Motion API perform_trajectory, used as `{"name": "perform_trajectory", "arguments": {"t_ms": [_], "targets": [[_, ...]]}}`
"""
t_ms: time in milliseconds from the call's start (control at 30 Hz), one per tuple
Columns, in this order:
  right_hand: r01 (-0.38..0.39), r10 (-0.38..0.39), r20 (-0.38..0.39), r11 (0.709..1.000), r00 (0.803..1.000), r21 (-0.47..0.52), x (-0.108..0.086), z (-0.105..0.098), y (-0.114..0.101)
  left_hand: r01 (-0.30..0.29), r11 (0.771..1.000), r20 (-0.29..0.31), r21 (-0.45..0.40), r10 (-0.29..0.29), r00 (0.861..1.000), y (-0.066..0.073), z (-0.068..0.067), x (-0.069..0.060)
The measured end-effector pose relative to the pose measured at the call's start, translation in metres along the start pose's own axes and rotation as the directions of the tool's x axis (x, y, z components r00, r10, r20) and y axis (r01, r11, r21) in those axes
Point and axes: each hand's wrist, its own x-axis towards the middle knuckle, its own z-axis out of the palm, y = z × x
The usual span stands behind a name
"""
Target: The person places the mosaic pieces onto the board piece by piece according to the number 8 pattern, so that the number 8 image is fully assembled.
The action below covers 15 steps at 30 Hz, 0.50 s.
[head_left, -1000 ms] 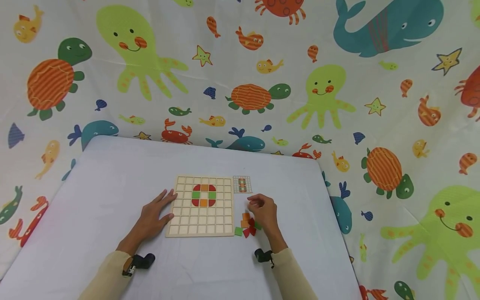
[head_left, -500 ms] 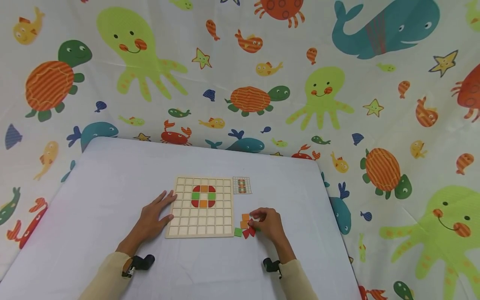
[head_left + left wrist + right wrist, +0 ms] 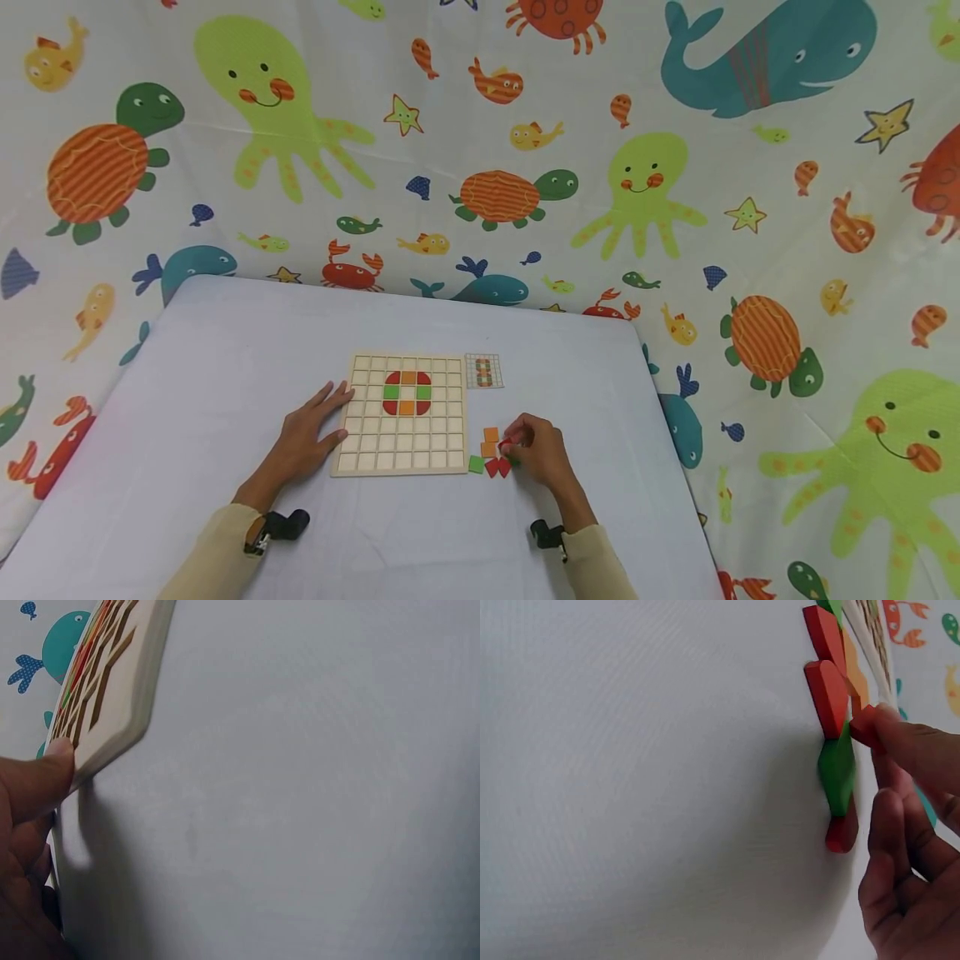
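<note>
A wooden grid board (image 3: pixel 397 442) lies on the table, with red, green and orange tiles set in a ring in its upper middle. My left hand (image 3: pixel 300 433) rests at its left side, fingers spread; the left wrist view has the thumb (image 3: pixel 41 780) on the board's border. Right of the board, my right hand (image 3: pixel 542 450) pinches a red tile (image 3: pixel 865 729) between thumb and fingertips, just over a small pile. That pile holds orange tiles (image 3: pixel 491 434), red tiles (image 3: pixel 498 467) with a rounded side, and a green tile (image 3: pixel 476 464). Another green tile (image 3: pixel 837 769) lies close under the hand.
A small pattern card (image 3: pixel 484 371) with a printed coloured grid lies by the board's upper right corner. White cloth (image 3: pixel 285 325) covers the table. Behind hangs a curtain (image 3: pixel 420 83) printed with sea animals.
My right hand has come down from beside the card to the pile and taken hold of a red tile there. The left hand has stayed at the board.
</note>
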Motion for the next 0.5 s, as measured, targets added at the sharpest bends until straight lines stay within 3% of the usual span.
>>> {"name": "perform_trajectory", "arguments": {"t_ms": [167, 500], "targets": [[-0.018, 0.016, 0.01, 0.99, 1.0, 0.141, -0.002, 0.001, -0.003, 0.021, 1.0, 0.01, -0.007, -0.021, 1.0, 0.002, -0.001, -0.001], [0.098, -0.093, -0.031, 0.941, 0.995, 0.324, 0.002, 0.016, -0.019, 0.016, 1.0, -0.004, -0.005, -0.016, 1.0, 0.002, 0.0, 0.0]]}}
